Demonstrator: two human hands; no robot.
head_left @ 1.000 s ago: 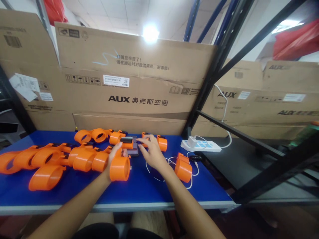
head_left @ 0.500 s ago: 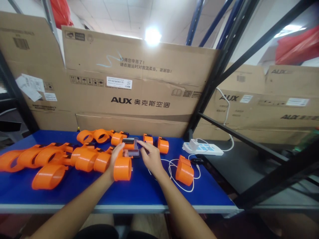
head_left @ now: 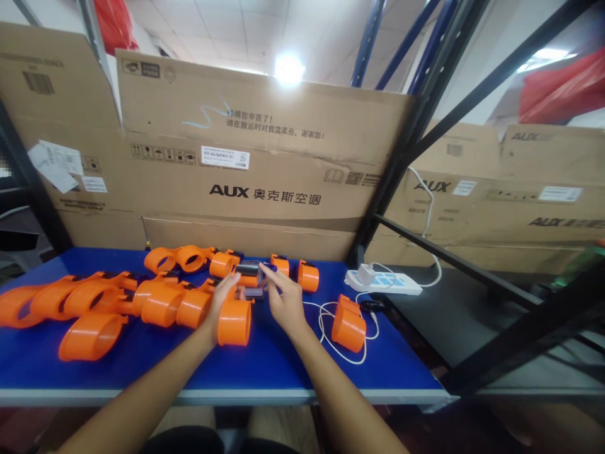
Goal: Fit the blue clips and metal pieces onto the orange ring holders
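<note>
My left hand (head_left: 222, 302) is closed around an orange plastic tape dispenser (head_left: 235, 323). Its wide ring hangs toward me, below the fingers, while its head with a dark strip (head_left: 247, 270) points away over the table. From the other side, my right hand (head_left: 286, 296) reaches in with thumb and index finger pinched at the right end of that head. What lies right between those fingertips is too small to make out. Beneath the head is a greyish, flat rectangular object (head_left: 255, 292), partly hidden by the dispenser and my hands.
Several more orange dispensers (head_left: 94, 337) lie across the left and back of the blue tabletop (head_left: 265, 372). Another orange dispenser (head_left: 348, 331) lies at right by a looped white cable (head_left: 326, 328). A white power strip (head_left: 397, 282) sits beyond it. Cardboard (head_left: 265, 221) walls the back.
The held dispenser has shifted very slightly right and its head has tilted a little. My right fingertips stay at the head's end. Everything else lies as before.
</note>
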